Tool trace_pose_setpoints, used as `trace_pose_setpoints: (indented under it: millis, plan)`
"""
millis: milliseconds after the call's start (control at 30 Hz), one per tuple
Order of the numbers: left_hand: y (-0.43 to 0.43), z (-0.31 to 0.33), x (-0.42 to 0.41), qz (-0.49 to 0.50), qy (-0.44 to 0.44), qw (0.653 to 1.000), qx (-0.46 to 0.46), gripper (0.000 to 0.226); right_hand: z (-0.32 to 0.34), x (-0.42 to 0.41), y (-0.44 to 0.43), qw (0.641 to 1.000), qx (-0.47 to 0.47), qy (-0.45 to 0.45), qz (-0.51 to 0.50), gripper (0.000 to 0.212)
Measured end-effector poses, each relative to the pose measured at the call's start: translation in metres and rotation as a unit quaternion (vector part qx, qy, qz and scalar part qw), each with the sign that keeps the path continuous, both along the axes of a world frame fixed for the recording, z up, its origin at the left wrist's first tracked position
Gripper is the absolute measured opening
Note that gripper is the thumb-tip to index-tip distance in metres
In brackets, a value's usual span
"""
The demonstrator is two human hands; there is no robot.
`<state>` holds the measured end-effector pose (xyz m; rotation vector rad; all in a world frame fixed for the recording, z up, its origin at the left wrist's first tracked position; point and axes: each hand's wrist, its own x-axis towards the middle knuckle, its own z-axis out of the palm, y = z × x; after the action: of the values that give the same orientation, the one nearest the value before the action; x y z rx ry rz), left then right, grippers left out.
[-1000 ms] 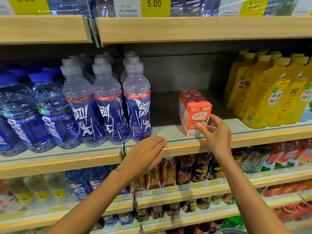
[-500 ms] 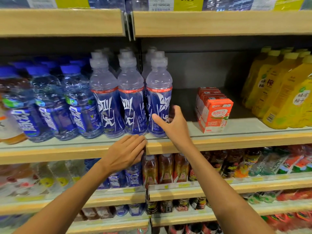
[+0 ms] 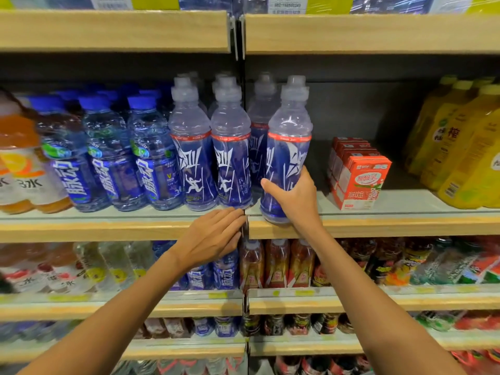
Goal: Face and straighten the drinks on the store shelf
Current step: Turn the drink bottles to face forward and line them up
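Drinks are ranged on a wood-edged store shelf [image 3: 108, 228]. A blue sports bottle [image 3: 288, 147] with a clear cap is grasped low on its body by the right hand [image 3: 295, 198], the thumb wrapped round the left of the label and the fingers hidden behind. This bottle is held at the very front of the shelf, just right of the joint between two shelf sections; whether its base rests on the shelf cannot be told. Two matching bottles [image 3: 190, 163] are stood side by side just to its left, further back. The left hand [image 3: 213, 236] is released, its fingers straight and together, laid against the shelf's front edge below those two. Red cartons [image 3: 357, 180] are lined up to the right, apart from the held bottle, with yellow bottles [image 3: 465, 147] beyond. Blue-capped bottles [image 3: 108, 158] are packed at the left.
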<state>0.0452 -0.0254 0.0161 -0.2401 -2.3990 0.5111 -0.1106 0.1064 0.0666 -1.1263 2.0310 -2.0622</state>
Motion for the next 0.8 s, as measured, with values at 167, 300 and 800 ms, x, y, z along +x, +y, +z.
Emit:
trace_pose_setpoints:
  millis: [167, 300, 800]
  plan:
    - [0.029, 0.035, 0.004, 0.047, 0.041, 0.944, 0.324, 0.028, 0.012, 0.014, 0.033, 0.996, -0.002, -0.044, 0.084, 0.037]
    - [0.059, 0.089, -0.013, -0.046, 0.088, 0.731, 0.675, 0.024, 0.012, 0.035, 0.047, 0.985, 0.0, -0.084, 0.153, 0.036]
    - [0.095, 0.13, -0.042, -0.065, 0.175, 0.561, 0.807, 0.015, -0.011, 0.063, 0.052, 0.982, 0.074, -0.055, 0.162, 0.055]
